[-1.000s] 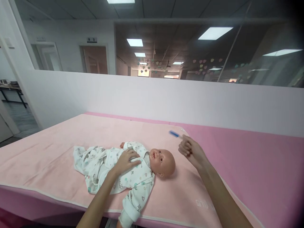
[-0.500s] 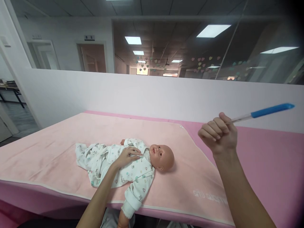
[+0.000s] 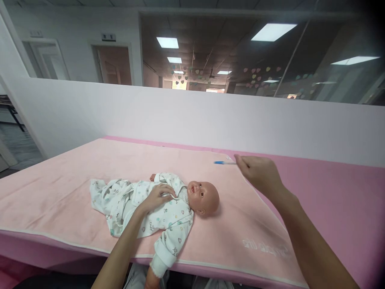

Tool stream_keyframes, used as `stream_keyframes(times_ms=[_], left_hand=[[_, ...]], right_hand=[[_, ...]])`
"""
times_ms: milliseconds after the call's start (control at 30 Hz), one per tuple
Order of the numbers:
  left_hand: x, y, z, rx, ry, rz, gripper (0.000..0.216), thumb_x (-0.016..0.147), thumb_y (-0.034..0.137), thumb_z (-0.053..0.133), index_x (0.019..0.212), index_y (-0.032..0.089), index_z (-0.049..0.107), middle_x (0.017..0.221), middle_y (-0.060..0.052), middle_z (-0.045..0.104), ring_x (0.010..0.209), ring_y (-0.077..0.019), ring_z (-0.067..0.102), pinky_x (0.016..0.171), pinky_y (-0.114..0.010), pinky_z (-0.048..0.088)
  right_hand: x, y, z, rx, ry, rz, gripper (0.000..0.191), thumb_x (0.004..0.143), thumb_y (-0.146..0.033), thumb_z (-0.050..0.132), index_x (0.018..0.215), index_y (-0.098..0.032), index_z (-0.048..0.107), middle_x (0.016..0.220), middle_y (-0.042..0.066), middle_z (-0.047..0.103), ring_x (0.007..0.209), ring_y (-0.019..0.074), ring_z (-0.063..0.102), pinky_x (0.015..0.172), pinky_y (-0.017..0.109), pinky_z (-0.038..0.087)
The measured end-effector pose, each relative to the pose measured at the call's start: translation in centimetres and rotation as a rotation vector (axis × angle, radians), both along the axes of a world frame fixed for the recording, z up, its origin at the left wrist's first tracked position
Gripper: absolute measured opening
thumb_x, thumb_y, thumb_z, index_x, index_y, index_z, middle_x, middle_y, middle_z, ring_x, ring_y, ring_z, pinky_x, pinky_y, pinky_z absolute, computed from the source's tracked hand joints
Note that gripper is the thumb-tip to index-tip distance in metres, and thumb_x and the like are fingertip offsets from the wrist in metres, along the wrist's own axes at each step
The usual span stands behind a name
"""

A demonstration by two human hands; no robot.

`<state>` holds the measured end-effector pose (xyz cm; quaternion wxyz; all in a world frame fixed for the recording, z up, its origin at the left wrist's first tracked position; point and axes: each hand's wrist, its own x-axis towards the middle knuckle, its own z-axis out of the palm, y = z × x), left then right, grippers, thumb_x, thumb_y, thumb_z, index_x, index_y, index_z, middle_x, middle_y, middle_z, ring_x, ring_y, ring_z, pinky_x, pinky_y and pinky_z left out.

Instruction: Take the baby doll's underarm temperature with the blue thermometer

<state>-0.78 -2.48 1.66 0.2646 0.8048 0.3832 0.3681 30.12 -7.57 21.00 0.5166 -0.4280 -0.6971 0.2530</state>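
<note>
A baby doll (image 3: 203, 197) in white patterned clothes (image 3: 168, 212) lies on its back, head to the right. My left hand (image 3: 159, 196) rests on its chest, fingers stretched out over the cloth and holding nothing. Up and to the right of the doll's head, my right hand (image 3: 258, 172) is closed in a fist round a slim clear stick with a blue end, which looks like a thermometer (image 3: 221, 162). Its blue end points left, over the mat; the gripped end is hidden in the fist.
A peach mat (image 3: 237, 224) with a white edge and faint lettering covers a pink padded surface (image 3: 331, 208). Behind it stands a low white wall (image 3: 192, 116) with glass above. The doll's near arm (image 3: 159, 257) hangs over the front edge.
My right hand has swung left and turned, so the thermometer, which pointed right and up, now points left. My left hand stays on the doll's chest. The view has shifted slightly.
</note>
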Motion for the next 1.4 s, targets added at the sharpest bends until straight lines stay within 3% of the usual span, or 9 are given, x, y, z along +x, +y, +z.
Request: stream_keyframes(times_ms=[200,400,500,633,833,1000,1167,1300,1400], left_hand=[[0.0,-0.1,-0.2,-0.025,0.003,0.009,0.015,0.079,0.031,0.061,0.086,0.025,0.072,0.1,-0.002,0.068,0.1,-0.0194,0.055,0.093,-0.032,0.037],[0.3,-0.3,0.8,-0.011,0.08,0.029,0.019,0.077,0.039,0.063,0.088,0.025,0.071,0.099,-0.002,0.068,0.097,-0.0202,0.056,0.091,-0.032,0.038],[1.0,-0.8,2.2,0.059,0.225,0.076,0.019,0.083,0.037,0.055,0.087,0.026,0.07,0.1,-0.002,0.067,0.097,-0.0217,0.055,0.092,-0.036,0.035],[2.3,-1.7,3.3,0.142,0.308,0.087,0.019,0.086,0.023,0.047,0.085,0.023,0.065,0.091,-0.002,0.066,0.089,-0.0199,0.055,0.096,-0.039,0.03],[2.9,-2.2,1.3,0.063,0.174,0.111,0.024,0.089,0.022,0.035,0.088,0.022,0.058,0.089,-0.002,0.062,0.088,-0.0196,0.052,0.087,-0.036,0.036],[2.8,-2.4,0.2,0.035,0.057,0.168,0.025,0.092,0.028,0.033,0.091,0.022,0.057,0.092,-0.003,0.062,0.091,-0.0208,0.051,0.087,-0.037,0.036],[2.9,-2.4,0.4,0.022,0.02,0.19,0.026,0.094,0.032,0.033,0.091,0.022,0.057,0.094,-0.002,0.063,0.091,-0.0195,0.052,0.088,-0.036,0.036],[3.2,-2.5,0.3,0.052,0.004,0.234,0.024,0.094,0.031,0.036,0.092,0.022,0.058,0.091,-0.002,0.062,0.088,-0.0185,0.053,0.084,-0.035,0.039],[3.4,-3.0,-0.2,0.167,-0.014,0.323,0.022,0.093,0.028,0.039,0.089,0.022,0.06,0.096,-0.004,0.06,0.093,-0.0192,0.052,0.083,-0.034,0.041]], right_hand=[[-0.1,0.2,-0.7,0.125,0.075,-0.068,0.051,0.092,-0.045,0.016,0.043,-0.03,0.013,0.036,-0.008,0.011,0.034,0.0096,0.013,0.029,0.024,0.019],[0.6,-2.2,-3.7,0.173,0.077,-0.162,0.048,0.086,-0.039,0.047,0.043,-0.024,0.031,0.042,-0.006,0.029,0.041,0.009,0.027,0.038,0.023,0.026],[1.5,-4.7,-7.8,0.148,0.224,-0.173,0.047,0.088,-0.044,0.044,0.048,-0.022,0.031,0.045,-0.004,0.03,0.043,0.0108,0.033,0.043,0.025,0.029],[1.3,-6.3,-15.1,-0.14,-0.091,-0.411,0.05,0.085,-0.05,0.043,0.047,-0.021,0.03,0.045,-0.004,0.027,0.044,0.0099,0.029,0.044,0.025,0.024],[0.9,-6.0,-21.5,-0.135,-0.517,-0.559,0.055,0.086,-0.059,0.029,0.047,-0.02,0.035,0.041,-0.002,0.034,0.04,0.01,0.032,0.042,0.023,0.026],[2.5,-5.1,-22.2,-0.084,-0.785,-0.583,0.061,0.087,-0.06,0.021,0.055,-0.02,0.056,0.041,0.002,0.05,0.034,0.0137,0.044,0.038,0.022,0.026],[3.7,-4.7,-20.2,-0.085,-0.737,-0.637,0.056,0.083,-0.061,0.032,0.071,-0.02,0.067,0.037,0.0,0.048,0.029,0.013,0.04,0.035,0.022,0.027],[-0.9,-4.5,-18.6,0.105,-0.444,-0.548,0.051,0.087,-0.052,0.038,0.062,-0.017,0.065,0.042,0.0,0.047,0.036,0.01,0.042,0.041,0.019,0.037],[-7.0,-3.2,-18.3,0.153,-0.278,-0.293,0.047,0.09,-0.043,0.035,0.065,-0.015,0.064,0.049,0.003,0.055,0.043,0.0112,0.05,0.045,0.018,0.041]])
